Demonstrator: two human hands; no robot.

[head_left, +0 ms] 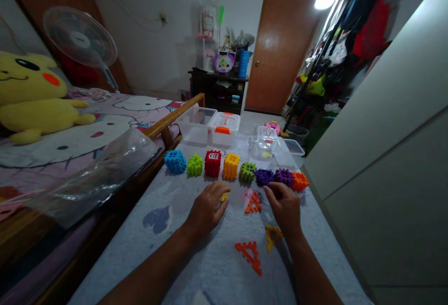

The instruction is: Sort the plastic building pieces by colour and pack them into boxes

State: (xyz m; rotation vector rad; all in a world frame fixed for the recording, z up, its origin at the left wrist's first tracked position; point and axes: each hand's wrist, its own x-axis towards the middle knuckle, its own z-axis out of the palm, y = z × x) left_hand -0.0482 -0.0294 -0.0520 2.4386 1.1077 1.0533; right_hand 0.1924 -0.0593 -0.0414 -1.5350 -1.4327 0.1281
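Left hand [209,204] curls at a yellow piece [225,196], right hand [285,202] by the purple blocks [265,176], either's grasp impossible to tell; reaching farther could knock the block row [231,167] askew.

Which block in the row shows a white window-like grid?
The red block, third from the left, between the lime-green block and the yellow block; no other shows one.

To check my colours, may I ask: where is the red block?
In the head view, the red block stands just left of centre, between the lime block and the yellow block.
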